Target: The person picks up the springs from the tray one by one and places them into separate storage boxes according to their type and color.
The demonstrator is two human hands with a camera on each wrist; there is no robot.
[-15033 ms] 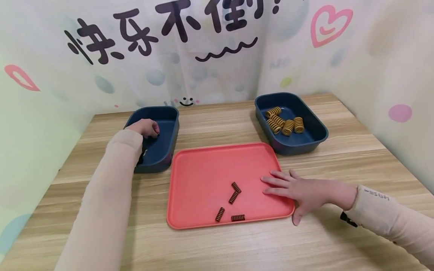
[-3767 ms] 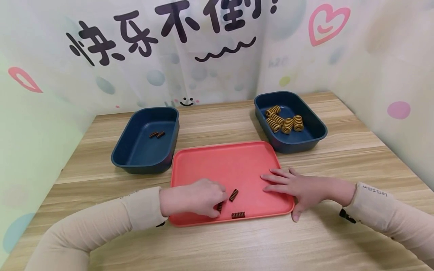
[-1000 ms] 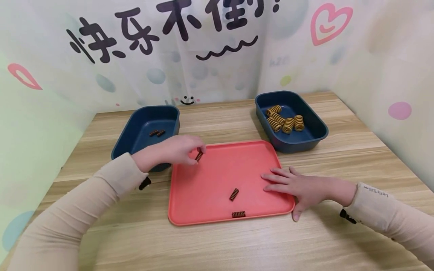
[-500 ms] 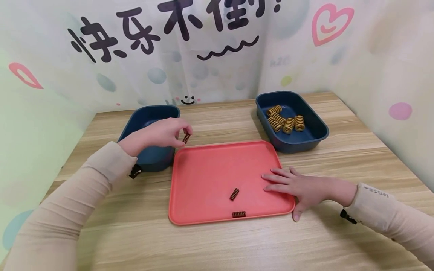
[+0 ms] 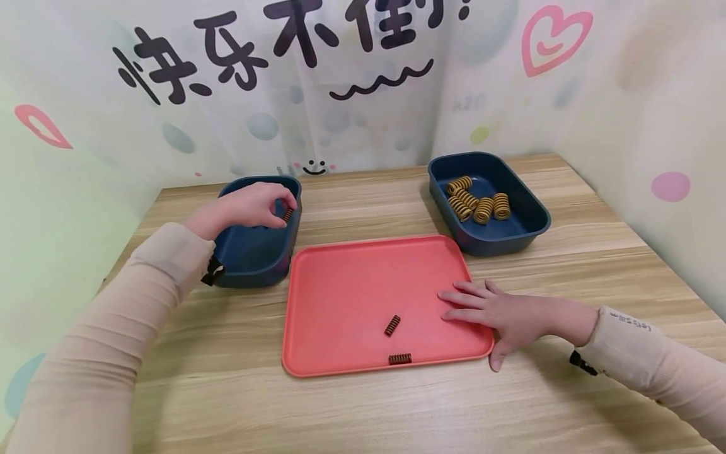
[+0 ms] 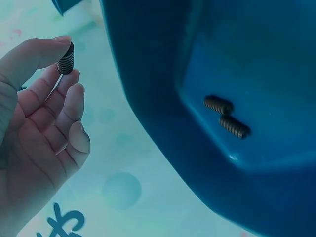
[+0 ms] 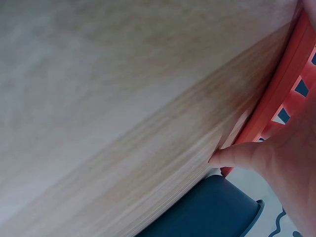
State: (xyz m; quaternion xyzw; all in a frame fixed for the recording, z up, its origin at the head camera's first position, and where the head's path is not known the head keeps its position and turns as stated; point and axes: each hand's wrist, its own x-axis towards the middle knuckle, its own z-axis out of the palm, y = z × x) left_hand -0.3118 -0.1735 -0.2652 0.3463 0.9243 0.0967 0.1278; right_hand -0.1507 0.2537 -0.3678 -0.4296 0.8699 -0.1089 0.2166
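Between thumb and fingertips my left hand [image 5: 249,205] pinches a small dark coil spring [image 6: 65,59], over the right side of the left blue bin [image 5: 252,279]. Two similar springs [image 6: 218,105] lie on that bin's floor in the left wrist view; the hand covers them in the head view. On the red tray [image 5: 340,296] are two more: one small spring [image 5: 392,325] near the middle front, another small spring [image 5: 399,359] along the front rim. My right hand [image 5: 510,318] rests on the tray's right edge with fingers spread, thumb outside on the table.
Several larger gold springs [image 5: 483,210] lie in a second blue bin [image 5: 501,248] behind the tray at right. All stand on a wooden table [image 5: 363,410]. A printed curtain [image 5: 374,126] hangs behind the table.
My left hand has taken a spring off the tray's front and carried it back and left to the left bin. Earlier, springs from the tray came to lie there. The right hand stays put.
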